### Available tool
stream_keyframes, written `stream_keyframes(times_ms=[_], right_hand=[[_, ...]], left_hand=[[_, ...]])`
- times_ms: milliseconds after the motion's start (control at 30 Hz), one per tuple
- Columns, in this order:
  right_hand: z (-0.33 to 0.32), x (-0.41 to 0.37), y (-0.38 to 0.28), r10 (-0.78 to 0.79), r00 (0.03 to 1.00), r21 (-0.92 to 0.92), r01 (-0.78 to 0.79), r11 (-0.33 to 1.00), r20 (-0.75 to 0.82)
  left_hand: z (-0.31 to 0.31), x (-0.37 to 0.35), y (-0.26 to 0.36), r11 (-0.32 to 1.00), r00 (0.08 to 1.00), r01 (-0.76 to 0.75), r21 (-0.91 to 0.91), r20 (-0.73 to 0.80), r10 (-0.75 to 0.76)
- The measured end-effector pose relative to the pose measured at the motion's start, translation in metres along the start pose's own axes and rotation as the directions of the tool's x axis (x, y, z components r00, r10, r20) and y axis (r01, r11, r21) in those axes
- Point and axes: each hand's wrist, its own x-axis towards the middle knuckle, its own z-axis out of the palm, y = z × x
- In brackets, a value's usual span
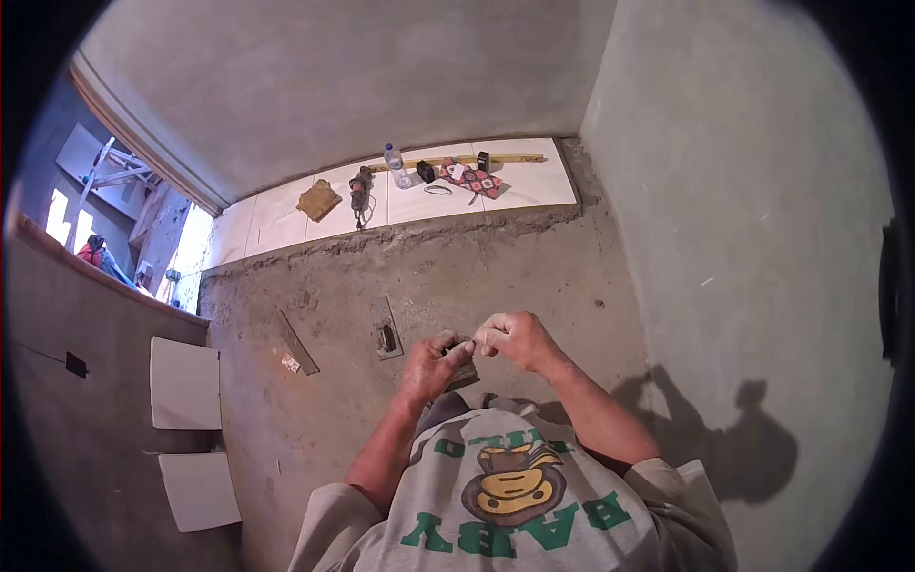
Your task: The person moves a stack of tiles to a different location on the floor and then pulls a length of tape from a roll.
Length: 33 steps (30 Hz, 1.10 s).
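My left hand (437, 364) and my right hand (516, 340) come together in front of my body, above the floor, fingertips almost meeting. Both are closed in a pinch, thumbs against curled fingers. I cannot tell what small thing, if any, is between the fingertips. Below them, a dark object (463, 376) shows in part, mostly hidden by the left hand. A notched-looking flat trowel (388, 329) with a dark handle lies on the floor just beyond my left hand.
White tiles (534, 197) line the back wall, carrying a water bottle (396, 166), a corded power tool (360, 194), a sponge (318, 200), a patterned cloth (467, 177) and a yellow level (515, 159). A long strip (299, 343) lies left. Two loose tiles (185, 383) lean at the left wall.
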Motion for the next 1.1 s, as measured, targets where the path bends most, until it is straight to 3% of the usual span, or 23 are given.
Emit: stream_keyframes(times_ms=[100,200,333,400,467,600,700,767,900,967,1067,1100], right_hand=[[-0.006,0.002,0.004,0.001,0.999,0.126,0.004,0.992,-0.038],[-0.009,0.003,0.009,0.086,0.984,0.221,-0.05,0.974,-0.153],[-0.007,-0.001,0.006,0.017,0.989,0.063,-0.008,0.998,-0.15],[-0.004,0.0,0.005,-0.016,0.99,0.003,0.017,1.0,-0.144],[0.0,0.004,0.01,-0.135,0.975,-0.048,0.128,0.991,-0.178],[-0.001,0.01,0.011,-0.156,0.978,-0.122,0.139,0.983,-0.137],[-0.003,0.014,0.012,-0.097,0.989,-0.133,0.083,0.988,-0.108],[-0.005,0.013,0.004,0.022,0.997,-0.144,-0.032,0.989,-0.074],[-0.001,0.012,0.007,-0.09,0.989,-0.214,0.064,0.975,-0.117],[0.002,0.012,0.009,-0.191,0.971,-0.356,0.131,0.925,-0.14],[0.009,0.008,0.004,-0.143,0.988,-0.42,0.106,0.901,-0.056],[0.011,0.008,0.001,-0.141,0.99,-0.423,0.115,0.899,-0.03]], left_hand=[[-0.004,0.001,-0.008,0.994,0.996,0.059,-0.092,-0.06,-0.064],[-0.005,0.001,-0.017,0.994,0.994,0.015,-0.113,-0.107,-0.027],[-0.005,0.002,-0.019,0.987,0.996,0.016,-0.157,-0.088,-0.03],[-0.006,0.002,-0.018,0.997,0.997,0.058,-0.054,-0.055,-0.061],[-0.006,0.002,-0.019,0.996,0.998,0.051,-0.074,-0.035,-0.054],[-0.008,-0.001,-0.009,0.996,0.997,0.072,-0.051,-0.021,-0.073],[-0.008,-0.001,-0.012,0.998,0.998,0.057,-0.025,-0.023,-0.058],[-0.008,-0.001,-0.014,0.999,0.998,0.042,-0.021,-0.035,-0.043],[-0.007,0.001,-0.019,0.998,0.994,0.064,-0.02,-0.086,-0.066],[-0.007,0.002,-0.015,0.996,0.991,0.077,-0.041,-0.105,-0.081],[-0.006,0.004,-0.006,0.996,0.984,0.075,0.052,-0.165,-0.066],[-0.004,0.005,-0.006,0.99,0.977,0.005,0.141,-0.21,0.025]])
